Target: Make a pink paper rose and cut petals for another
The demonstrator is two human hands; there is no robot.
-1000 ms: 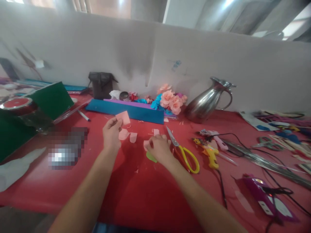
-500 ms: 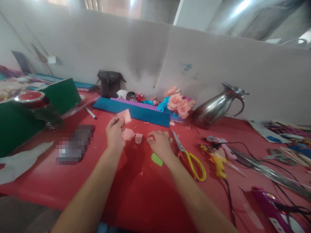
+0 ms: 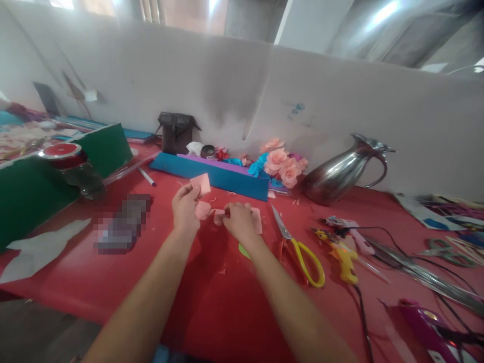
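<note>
My left hand (image 3: 185, 207) pinches a pink paper square (image 3: 202, 184) between thumb and fingers, above the red table. Just under it lies a crumpled pink paper piece (image 3: 203, 210). My right hand (image 3: 241, 221) is curled, its fingertips closed at the edge of a small pink paper petal (image 3: 218, 218). Beyond that hand's knuckles, another pink paper piece (image 3: 257, 221) shows on the table. A lime-green cut-out (image 3: 244, 251) is partly hidden under my right wrist. Scissors with yellow handles (image 3: 308, 264) lie to the right of that hand.
A yellow glue gun (image 3: 346, 262) with a cord lies at right, near a steel jug (image 3: 336, 174). Pink paper flowers (image 3: 278, 160) stand behind a blue strip (image 3: 212, 176). At left are a red-lidded jar (image 3: 81, 176), a marker (image 3: 147, 176) and a blurred dark object (image 3: 124, 224).
My right hand has moved left to the small pink petal and its fingers have closed there. The pink piece behind it has come into view. My left hand keeps the paper square.
</note>
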